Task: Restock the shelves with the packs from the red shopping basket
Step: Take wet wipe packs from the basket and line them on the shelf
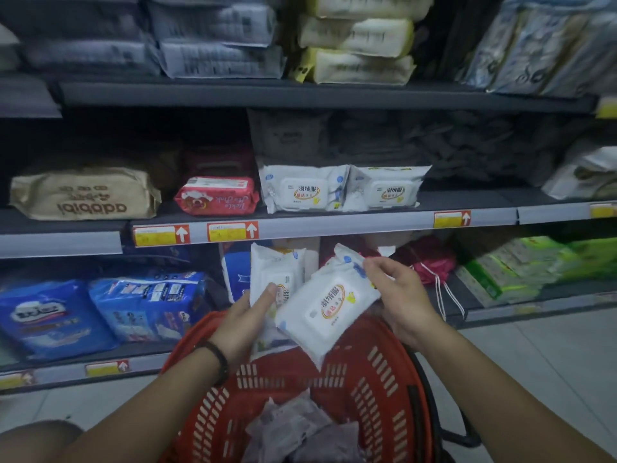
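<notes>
My left hand (245, 320) grips an upright white wipes pack (273, 274) above the red shopping basket (384, 379). A second white wipes pack (325, 310), tilted with its label facing me, is held by my right hand (399, 297) at its upper right end. Both packs hover over the basket's far rim. Several grey packs (300, 432) lie inside the basket. On the middle shelf (334, 223), two matching white packs (303, 192) (387, 190) stand side by side.
A red pack (217, 197) and a tan pack (86, 195) sit left of the white ones. Free shelf room lies right of them. Blue packs (147, 304) and green packs (521, 265) fill the lower shelf. Grey and yellow-white packs (357, 38) stack on top.
</notes>
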The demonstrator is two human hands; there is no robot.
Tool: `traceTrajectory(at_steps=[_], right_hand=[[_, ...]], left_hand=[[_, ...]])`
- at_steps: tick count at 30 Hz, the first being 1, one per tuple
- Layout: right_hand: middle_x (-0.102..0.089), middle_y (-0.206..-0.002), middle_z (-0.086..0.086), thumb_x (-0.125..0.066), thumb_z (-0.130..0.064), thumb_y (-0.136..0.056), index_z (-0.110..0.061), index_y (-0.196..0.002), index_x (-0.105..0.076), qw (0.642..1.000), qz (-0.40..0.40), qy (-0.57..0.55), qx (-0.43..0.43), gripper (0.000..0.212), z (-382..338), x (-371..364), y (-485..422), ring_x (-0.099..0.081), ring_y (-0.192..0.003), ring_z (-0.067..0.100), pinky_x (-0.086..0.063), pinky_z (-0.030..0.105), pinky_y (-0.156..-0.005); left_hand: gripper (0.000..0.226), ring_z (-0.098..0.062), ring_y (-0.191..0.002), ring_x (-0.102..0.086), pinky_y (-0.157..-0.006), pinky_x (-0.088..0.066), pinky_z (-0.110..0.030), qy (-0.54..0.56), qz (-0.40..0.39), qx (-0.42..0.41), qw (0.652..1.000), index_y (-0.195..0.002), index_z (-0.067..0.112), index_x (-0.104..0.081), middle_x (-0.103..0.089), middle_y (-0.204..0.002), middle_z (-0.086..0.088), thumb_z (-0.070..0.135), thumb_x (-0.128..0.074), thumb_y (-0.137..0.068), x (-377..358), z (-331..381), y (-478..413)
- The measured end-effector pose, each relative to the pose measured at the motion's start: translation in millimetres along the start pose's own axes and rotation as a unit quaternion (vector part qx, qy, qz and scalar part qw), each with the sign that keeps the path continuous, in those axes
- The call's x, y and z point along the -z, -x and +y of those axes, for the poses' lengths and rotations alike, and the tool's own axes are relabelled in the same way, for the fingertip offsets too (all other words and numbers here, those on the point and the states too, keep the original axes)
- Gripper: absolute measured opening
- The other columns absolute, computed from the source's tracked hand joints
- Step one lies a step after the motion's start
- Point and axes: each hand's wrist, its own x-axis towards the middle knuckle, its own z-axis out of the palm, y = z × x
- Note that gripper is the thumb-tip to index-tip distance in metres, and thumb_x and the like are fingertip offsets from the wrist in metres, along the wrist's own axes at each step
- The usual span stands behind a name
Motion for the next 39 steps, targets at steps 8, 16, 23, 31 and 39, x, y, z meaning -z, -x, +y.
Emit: traceTrajectory(at_steps=[8, 16, 23, 31, 39], right_hand=[[-0.077, -0.097, 0.010, -0.060, -0.021, -0.107, -0.010, -0.104, -0.073, 0.996, 0.058, -0.054, -0.045, 0.017, 14.4, -30.7, -2.0, -0.074, -0.083, 0.024, -0.062, 0.061, -0.083], [-0.040, -0.124, -0.009, -0.074, -0.075, -0.067, -0.028, -0.139, -0.052, 0.881, 0.037, 0.418, 0.219, 0.088, 0.0, -59.1, 40.6, -0.051, -0.120, 0.017, -0.049, 0.035, -0.102], [-0.036, -0.126, -0.010, -0.084, -0.071, -0.048, -0.041, -0.143, -0.039, 0.902, 0.014, 0.417, 0.109, 0.109, -10.9, -60.3, 28.4, -0.048, -0.127, 0.017, -0.046, 0.038, -0.111], [-0.049, -0.123, -0.002, -0.096, -0.043, -0.046, -0.039, -0.119, -0.048, 0.956, 0.067, 0.278, 0.068, 0.087, -38.3, -18.9, 16.2, -0.060, -0.107, 0.017, -0.049, 0.029, -0.085], [-0.038, -0.124, 0.001, -0.098, -0.028, -0.059, -0.032, -0.123, -0.044, 0.943, 0.192, 0.250, 0.111, 0.085, -68.2, 62.2, 0.4, -0.051, -0.091, 0.007, -0.040, 0.024, -0.078]], left_hand=[[0.052, -0.029, -0.100, -0.078, -0.073, -0.066, -0.041, 0.175, -0.010, -0.025, 0.984, -0.130, 0.008, -0.066, -0.078, -0.118, -0.014, 0.023, -0.072, -0.081, -25.2, 11.1, -1.8], [0.061, -0.037, -0.118, -0.070, -0.105, -0.051, -0.063, 0.156, 0.054, -0.102, 0.981, -0.134, 0.006, -0.061, -0.073, -0.127, -0.016, 0.019, -0.086, -0.080, -19.9, 7.3, -17.3], [0.068, -0.040, -0.120, -0.068, -0.106, -0.051, -0.059, 0.201, -0.001, -0.039, 0.979, -0.139, 0.008, -0.061, -0.071, -0.130, -0.021, 0.054, -0.064, -0.090, -34.3, 30.0, -9.1], [0.037, -0.037, -0.107, -0.076, -0.099, -0.055, -0.063, 0.105, 0.024, -0.085, 0.991, -0.137, 0.022, -0.059, -0.077, -0.122, -0.011, 0.038, -0.059, -0.103, -62.4, 60.7, -9.7], [0.030, -0.017, -0.092, -0.078, -0.079, -0.063, -0.042, -0.074, 0.071, -0.136, 0.985, -0.106, 0.028, -0.076, -0.081, -0.100, 0.007, 0.047, -0.082, -0.084, -140.2, 97.8, -37.8]])
